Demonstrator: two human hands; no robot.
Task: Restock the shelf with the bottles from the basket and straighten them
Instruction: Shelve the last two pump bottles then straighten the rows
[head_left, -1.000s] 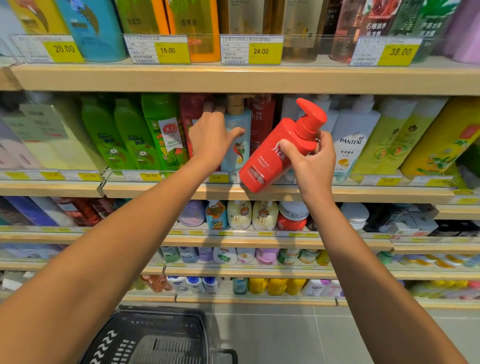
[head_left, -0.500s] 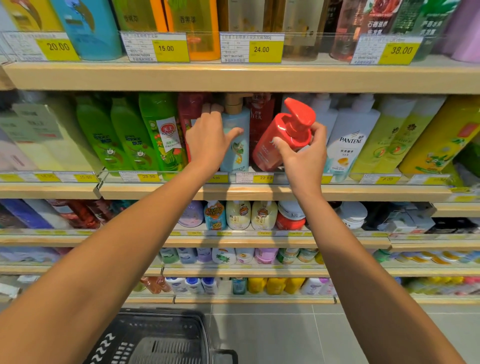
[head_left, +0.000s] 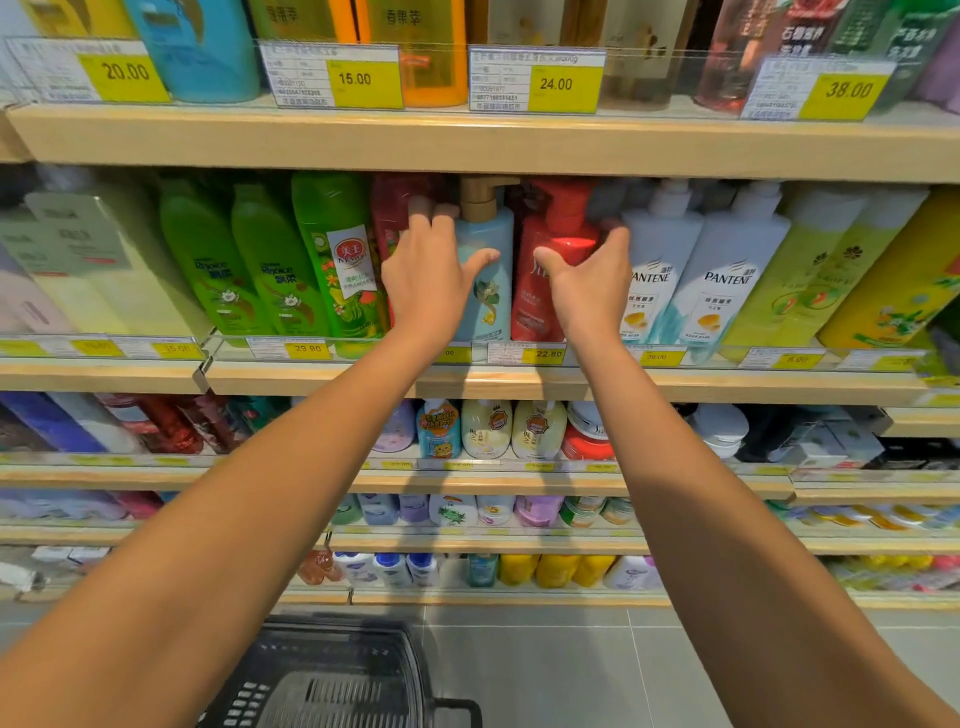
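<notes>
A red pump bottle (head_left: 540, 291) stands upright on the second shelf (head_left: 519, 382), between a light blue pump bottle (head_left: 485, 296) and a white Pantene bottle (head_left: 652, 280). My right hand (head_left: 589, 286) grips the red bottle, thumb across its front and fingers round its right side. My left hand (head_left: 434, 275) holds the light blue bottle, its thumb on the front and its fingers reaching behind the bottle's left side near a dark red bottle (head_left: 395, 213). A black basket (head_left: 332, 680) sits on the floor below my arms; what is inside it cannot be made out.
Green bottles (head_left: 270, 270) fill the shelf to the left, and yellow-green bottles (head_left: 810, 270) stand to the right. The upper shelf board (head_left: 467, 143) hangs just above the pump heads. Lower shelves hold small bottles and jars. Grey floor tiles lie beside the basket.
My right hand has carried the red bottle from tilted in front of the shelf into the gap and set it upright. My left hand stayed on the light blue bottle.
</notes>
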